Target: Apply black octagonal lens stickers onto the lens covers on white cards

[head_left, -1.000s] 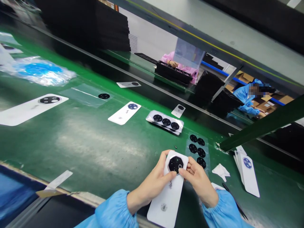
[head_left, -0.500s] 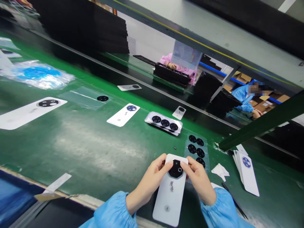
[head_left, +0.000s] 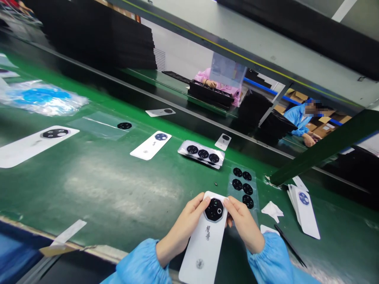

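A white phone back cover [head_left: 204, 244] is held between both hands above the near edge of the green bench. Its black octagonal camera lens piece [head_left: 214, 210] sits near the top end, with dark lettering and a round mark below. My left hand [head_left: 189, 221] is closed on the cover's upper left edge, thumb beside the lens piece. My right hand [head_left: 244, 223] grips the upper right edge, its thumb at the corner. Just beyond the right hand lies a clear sheet [head_left: 253, 179] bearing several black lens pieces. The fingers under the cover are mostly hidden.
A pack of lens pieces [head_left: 201, 154] and a white cover [head_left: 151, 146] lie farther back. To the right are crumpled white paper [head_left: 272, 211], black tweezers [head_left: 290, 245], stacked covers [head_left: 304, 211] and a slanted green post [head_left: 314, 152]. Plastic bags [head_left: 44, 98] lie left. Two co-workers sit beyond.
Both thumbs have moved off the lens piece to the cover's edges, baring the whole piece. The cover's lower end has swung slightly left. The view has shifted a little.
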A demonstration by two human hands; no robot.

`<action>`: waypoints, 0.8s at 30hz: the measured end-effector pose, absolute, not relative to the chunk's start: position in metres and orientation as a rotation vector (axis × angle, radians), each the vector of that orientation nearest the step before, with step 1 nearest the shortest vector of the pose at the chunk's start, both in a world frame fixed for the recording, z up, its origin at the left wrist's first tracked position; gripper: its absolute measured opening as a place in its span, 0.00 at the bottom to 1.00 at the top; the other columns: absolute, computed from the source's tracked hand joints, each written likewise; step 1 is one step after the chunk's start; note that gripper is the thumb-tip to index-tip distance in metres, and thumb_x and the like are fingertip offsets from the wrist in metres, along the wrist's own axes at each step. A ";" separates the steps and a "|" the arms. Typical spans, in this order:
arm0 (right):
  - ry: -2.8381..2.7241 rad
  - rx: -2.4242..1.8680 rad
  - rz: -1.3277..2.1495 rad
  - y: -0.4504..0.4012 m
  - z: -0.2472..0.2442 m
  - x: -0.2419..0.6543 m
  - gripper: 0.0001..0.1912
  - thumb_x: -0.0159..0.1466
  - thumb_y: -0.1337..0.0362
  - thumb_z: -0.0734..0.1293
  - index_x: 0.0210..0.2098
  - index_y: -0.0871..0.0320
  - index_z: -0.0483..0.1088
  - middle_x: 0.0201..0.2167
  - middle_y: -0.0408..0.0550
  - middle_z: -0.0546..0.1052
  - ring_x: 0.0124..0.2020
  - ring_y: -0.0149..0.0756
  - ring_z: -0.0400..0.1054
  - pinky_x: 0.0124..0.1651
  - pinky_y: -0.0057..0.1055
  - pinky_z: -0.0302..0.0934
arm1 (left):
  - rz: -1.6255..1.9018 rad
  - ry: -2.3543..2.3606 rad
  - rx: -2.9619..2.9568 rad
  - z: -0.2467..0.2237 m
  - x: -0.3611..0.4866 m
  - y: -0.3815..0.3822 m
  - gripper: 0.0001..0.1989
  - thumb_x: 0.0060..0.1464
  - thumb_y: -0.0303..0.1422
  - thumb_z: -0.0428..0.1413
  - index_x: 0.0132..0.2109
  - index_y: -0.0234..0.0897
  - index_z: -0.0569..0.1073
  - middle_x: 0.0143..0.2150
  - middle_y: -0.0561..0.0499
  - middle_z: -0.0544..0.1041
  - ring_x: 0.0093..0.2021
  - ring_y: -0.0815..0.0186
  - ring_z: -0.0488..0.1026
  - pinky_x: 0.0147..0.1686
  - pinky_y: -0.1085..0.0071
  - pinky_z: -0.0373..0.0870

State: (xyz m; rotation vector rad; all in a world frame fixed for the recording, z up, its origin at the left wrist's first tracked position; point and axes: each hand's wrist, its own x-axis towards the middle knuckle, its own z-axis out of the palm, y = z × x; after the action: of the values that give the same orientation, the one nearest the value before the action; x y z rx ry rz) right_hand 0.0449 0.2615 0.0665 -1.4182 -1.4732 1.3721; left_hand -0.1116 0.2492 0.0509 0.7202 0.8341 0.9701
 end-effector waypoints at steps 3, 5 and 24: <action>-1.418 -1.425 1.406 0.262 0.062 0.046 0.29 0.53 0.35 0.63 0.23 0.57 0.60 0.15 0.37 0.64 0.16 0.26 0.58 0.19 0.24 0.49 | 0.964 0.842 0.711 0.049 -0.112 0.250 0.21 0.50 0.50 0.57 0.37 0.36 0.66 0.26 0.53 0.72 0.24 0.69 0.68 0.23 0.76 0.64; -1.378 -1.435 1.423 0.263 0.059 0.047 0.29 0.52 0.35 0.63 0.23 0.57 0.60 0.15 0.37 0.63 0.15 0.26 0.58 0.18 0.24 0.48 | 0.958 0.845 0.717 0.047 -0.112 0.250 0.20 0.50 0.50 0.57 0.36 0.36 0.66 0.26 0.53 0.73 0.24 0.69 0.68 0.24 0.76 0.64; -1.409 -1.417 1.328 0.263 0.062 0.052 0.27 0.56 0.38 0.63 0.23 0.57 0.60 0.15 0.36 0.62 0.16 0.25 0.56 0.20 0.24 0.49 | 0.908 0.697 0.875 0.052 -0.122 0.245 0.20 0.48 0.40 0.62 0.45 0.35 0.67 0.38 0.49 0.76 0.37 0.64 0.73 0.34 0.73 0.66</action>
State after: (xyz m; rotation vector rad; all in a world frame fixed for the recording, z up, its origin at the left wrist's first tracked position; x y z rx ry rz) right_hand 0.0518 0.2627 0.0620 -1.4166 -1.4094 1.3280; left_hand -0.1217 0.2445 0.0521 0.8754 0.6973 0.9075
